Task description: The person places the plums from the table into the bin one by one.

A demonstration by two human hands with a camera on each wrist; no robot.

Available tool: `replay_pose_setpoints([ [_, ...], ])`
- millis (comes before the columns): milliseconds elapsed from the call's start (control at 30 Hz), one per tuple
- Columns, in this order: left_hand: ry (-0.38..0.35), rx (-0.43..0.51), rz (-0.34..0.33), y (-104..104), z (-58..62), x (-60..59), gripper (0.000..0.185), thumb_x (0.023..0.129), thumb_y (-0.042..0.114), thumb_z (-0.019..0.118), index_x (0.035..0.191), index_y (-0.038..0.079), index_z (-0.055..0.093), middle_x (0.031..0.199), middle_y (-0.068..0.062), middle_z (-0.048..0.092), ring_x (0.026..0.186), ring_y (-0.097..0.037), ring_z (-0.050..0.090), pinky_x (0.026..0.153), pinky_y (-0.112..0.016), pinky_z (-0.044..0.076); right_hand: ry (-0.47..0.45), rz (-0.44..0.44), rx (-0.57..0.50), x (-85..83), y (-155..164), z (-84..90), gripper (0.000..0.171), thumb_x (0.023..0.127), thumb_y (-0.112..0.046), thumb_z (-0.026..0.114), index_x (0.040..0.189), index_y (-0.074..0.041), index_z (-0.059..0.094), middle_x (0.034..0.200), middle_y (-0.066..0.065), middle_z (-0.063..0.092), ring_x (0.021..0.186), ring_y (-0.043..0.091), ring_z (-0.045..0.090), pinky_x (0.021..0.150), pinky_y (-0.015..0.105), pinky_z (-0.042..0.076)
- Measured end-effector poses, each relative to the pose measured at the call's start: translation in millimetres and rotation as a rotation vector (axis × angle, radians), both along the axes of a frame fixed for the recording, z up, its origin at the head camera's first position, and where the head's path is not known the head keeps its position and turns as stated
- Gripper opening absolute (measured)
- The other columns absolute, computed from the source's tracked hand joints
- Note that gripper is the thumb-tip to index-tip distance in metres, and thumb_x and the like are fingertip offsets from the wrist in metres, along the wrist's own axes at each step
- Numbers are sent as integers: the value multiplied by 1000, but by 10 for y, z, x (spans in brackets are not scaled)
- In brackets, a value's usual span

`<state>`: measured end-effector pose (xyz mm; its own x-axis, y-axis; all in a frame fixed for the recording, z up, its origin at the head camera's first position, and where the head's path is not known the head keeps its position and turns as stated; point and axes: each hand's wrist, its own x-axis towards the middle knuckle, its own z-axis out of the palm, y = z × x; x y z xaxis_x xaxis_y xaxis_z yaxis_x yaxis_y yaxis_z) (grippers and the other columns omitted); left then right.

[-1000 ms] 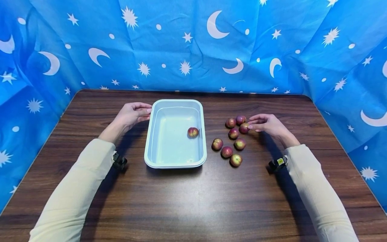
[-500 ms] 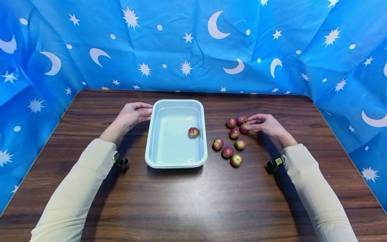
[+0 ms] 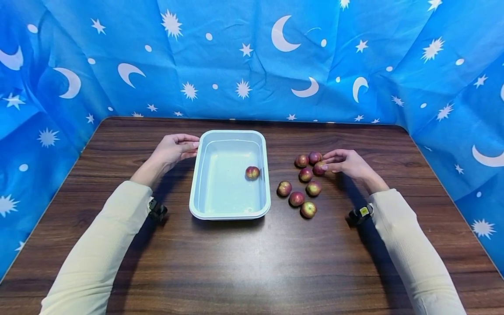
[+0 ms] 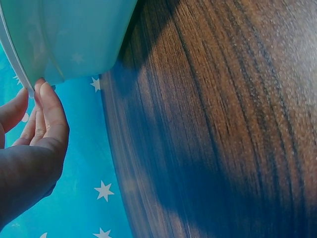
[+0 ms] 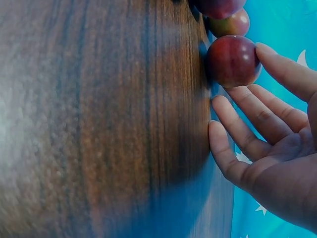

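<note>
A white plastic tub (image 3: 230, 179) stands at the middle left of the table, with one red-yellow plum (image 3: 252, 173) inside near its right wall. At the tub's upper left, my left hand (image 3: 176, 151) pinches the rim; the left wrist view shows the thumb and fingers (image 4: 52, 106) on either side of the tub's edge (image 4: 19, 59). To the right, my right hand (image 3: 348, 165) holds a dark red plum (image 5: 233, 61) between thumb and fingertips, low beside the group. That plum (image 3: 319, 169) sits at the group's right edge in the head view.
Several more plums lie loosely grouped right of the tub, among them a yellowish one (image 3: 308, 210) nearest the front and one (image 3: 284, 189) closest to the tub. Blue cloth (image 3: 236, 57) with moons and stars hangs behind the wooden table (image 3: 244, 271).
My right hand has moved slightly left and closed its fingertips on the plum, which has turned a little. The left hand stays at the tub's rim.
</note>
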<state>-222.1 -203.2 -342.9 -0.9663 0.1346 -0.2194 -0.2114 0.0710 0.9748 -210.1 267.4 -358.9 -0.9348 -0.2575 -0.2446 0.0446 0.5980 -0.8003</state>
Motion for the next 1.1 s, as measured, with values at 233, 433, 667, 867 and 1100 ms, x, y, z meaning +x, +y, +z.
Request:
replay_pose_setpoints([
  [233,-1,9,4,0,-11,-5,31,90,3,55,117,-11,49,89,-4,63,76,-10,63,86,-35,50,-22,17,-10,32,31,49,44,88,-25,63,120,3,51,113,21,59,89,25,60,73,36,52],
  [433,2,4,4,5,2,-6,31,90,3,55,117,-11,49,89,-4,63,76,-10,63,86,-35,50,-12,1,-25,43,63,77,47,86,-24,65,120,5,50,110,19,61,85,18,61,73,35,53],
  [667,-4,-6,7,7,7,-10,32,90,3,55,118,-11,48,89,-3,63,76,-10,63,86,-35,51,-26,-14,-38,51,76,112,48,86,-25,66,121,5,50,110,18,60,87,18,61,76,36,53],
  [867,-1,-5,0,-4,4,-4,32,91,3,54,119,-11,47,89,-3,62,76,-9,63,86,-35,50,7,-8,-43,28,88,177,47,86,-22,65,120,7,50,106,15,62,87,20,63,75,36,54],
  [1100,4,-14,-4,3,18,3,32,91,3,53,119,-11,47,91,-4,61,77,-10,63,87,-35,50,14,-53,-55,5,96,258,49,83,-24,69,119,4,52,102,9,64,92,26,62,79,37,54],
])
